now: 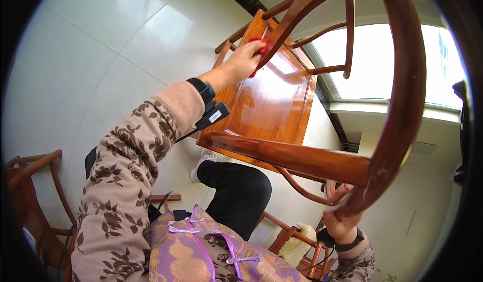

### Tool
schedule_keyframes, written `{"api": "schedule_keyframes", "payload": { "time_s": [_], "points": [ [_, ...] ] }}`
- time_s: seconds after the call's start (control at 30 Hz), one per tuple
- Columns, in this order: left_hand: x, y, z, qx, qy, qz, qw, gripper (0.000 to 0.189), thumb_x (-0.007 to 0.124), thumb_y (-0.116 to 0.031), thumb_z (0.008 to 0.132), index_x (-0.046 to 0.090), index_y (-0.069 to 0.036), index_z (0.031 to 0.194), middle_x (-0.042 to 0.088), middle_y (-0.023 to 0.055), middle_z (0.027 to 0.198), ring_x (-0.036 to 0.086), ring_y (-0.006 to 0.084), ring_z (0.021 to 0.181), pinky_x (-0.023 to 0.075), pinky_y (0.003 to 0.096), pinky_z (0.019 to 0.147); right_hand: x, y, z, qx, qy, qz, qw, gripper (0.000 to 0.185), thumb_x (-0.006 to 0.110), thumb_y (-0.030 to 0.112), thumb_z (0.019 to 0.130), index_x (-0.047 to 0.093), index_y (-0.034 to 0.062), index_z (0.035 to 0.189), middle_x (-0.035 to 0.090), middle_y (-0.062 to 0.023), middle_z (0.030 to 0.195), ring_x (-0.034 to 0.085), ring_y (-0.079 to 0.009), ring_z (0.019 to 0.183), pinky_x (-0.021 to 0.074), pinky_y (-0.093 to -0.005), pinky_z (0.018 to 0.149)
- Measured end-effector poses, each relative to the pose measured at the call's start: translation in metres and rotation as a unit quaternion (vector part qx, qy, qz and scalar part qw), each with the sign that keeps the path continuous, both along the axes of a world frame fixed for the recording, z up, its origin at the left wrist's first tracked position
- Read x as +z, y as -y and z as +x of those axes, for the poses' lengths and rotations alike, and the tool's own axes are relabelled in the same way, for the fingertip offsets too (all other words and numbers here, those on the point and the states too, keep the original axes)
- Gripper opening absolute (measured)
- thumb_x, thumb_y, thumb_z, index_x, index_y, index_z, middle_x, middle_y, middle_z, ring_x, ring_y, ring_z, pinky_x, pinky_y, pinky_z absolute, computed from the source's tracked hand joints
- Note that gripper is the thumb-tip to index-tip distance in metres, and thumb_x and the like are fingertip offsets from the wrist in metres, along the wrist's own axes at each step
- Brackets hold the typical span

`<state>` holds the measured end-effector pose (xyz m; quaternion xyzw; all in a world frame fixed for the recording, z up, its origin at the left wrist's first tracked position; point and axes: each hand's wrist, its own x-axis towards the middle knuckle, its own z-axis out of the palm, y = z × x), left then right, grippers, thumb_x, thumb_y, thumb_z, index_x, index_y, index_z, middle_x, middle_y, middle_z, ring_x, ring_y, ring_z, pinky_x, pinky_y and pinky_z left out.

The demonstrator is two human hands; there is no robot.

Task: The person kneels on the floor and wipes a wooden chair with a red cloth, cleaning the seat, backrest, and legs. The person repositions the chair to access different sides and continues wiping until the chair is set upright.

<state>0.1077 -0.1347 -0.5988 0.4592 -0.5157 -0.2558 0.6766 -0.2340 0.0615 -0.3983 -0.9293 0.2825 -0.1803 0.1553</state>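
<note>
A wooden armchair point(271, 104) with a glossy seat and a curved top rail stands before me, turned at an angle. My left hand point(245, 59) presses a red cloth point(263, 48) against the far end of the curved rail, above the seat. Lower right, my right hand point(341, 221) grips the near part of the same curved rail point(400, 131), thumb on one side and fingers partly hidden behind it. Dark bands with a small device are strapped to my left wrist, and a dark band circles my right wrist.
Another wooden chair point(49, 184) stands at the lower left. Wooden furniture with a cream fluffy cloth point(300, 244) on it is at the lower right. A bright window point(362, 63) is beyond the armchair. Pale floor tiles point(94, 48) extend at the upper left.
</note>
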Motion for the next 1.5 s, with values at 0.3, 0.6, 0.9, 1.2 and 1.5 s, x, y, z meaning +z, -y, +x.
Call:
{"api": "schedule_keyframes", "payload": {
  "time_s": [0.3,0.6,0.9,1.2,1.5],
  "points": [
    [-0.045,-0.033,0.005,-0.048,0.304,0.078,0.948,0.045,0.058,0.002,0.084,0.055,0.001,0.129,0.052,0.0187,0.139,0.046,0.0374,0.129,0.0400,0.0397,0.108,0.004,-0.005,-0.033,-0.023,0.012,0.110,0.994,0.052,0.072,0.030,0.086,0.041,0.0041,0.118,0.045,-0.0089,0.107,0.046,-0.0218,0.100,0.0360,-0.0404,0.098],
    [-0.010,0.038,0.035,0.082,0.427,0.060,0.898,0.041,0.051,-0.007,0.089,0.058,-0.005,0.129,0.051,0.0132,0.143,0.036,0.0331,0.141,0.0290,0.0479,0.114,0.007,-0.022,-0.046,-0.077,-0.014,0.105,0.991,0.052,0.071,0.033,0.086,0.041,0.0042,0.117,0.046,-0.0088,0.106,0.046,-0.0222,0.101,0.0361,-0.0396,0.098],
    [-0.021,0.074,0.033,0.121,0.405,0.055,0.905,0.035,0.044,-0.013,0.096,0.060,-0.005,0.126,0.053,0.0129,0.141,0.045,0.0320,0.134,0.0352,0.0409,0.111,0.008,-0.024,-0.046,-0.092,-0.026,0.110,0.989,0.052,0.071,0.036,0.087,0.042,0.0042,0.116,0.047,-0.0088,0.106,0.047,-0.0226,0.101,0.0362,-0.0388,0.097],
    [-0.050,0.013,0.013,0.088,0.407,0.086,0.905,0.041,0.053,-0.010,0.089,0.056,0.001,0.128,0.053,0.0191,0.138,0.049,0.0346,0.127,0.0395,0.0404,0.107,0.011,-0.002,-0.041,-0.101,-0.061,-0.018,0.993,0.054,0.071,0.040,0.087,0.042,0.0032,0.114,0.049,-0.0090,0.103,0.049,-0.0214,0.097,0.0373,-0.0359,0.092],
    [-0.029,0.017,0.002,0.033,0.433,0.098,0.896,0.046,0.049,-0.013,0.093,0.050,0.002,0.136,0.046,0.0187,0.147,0.043,0.0327,0.135,0.0327,0.0407,0.112,0.032,0.053,-0.016,-0.107,0.006,-0.003,0.994,0.059,0.073,0.038,0.084,0.043,0.0002,0.117,0.052,-0.0085,0.092,0.052,-0.0163,0.082,0.0418,-0.0280,0.074]
  ]
}}
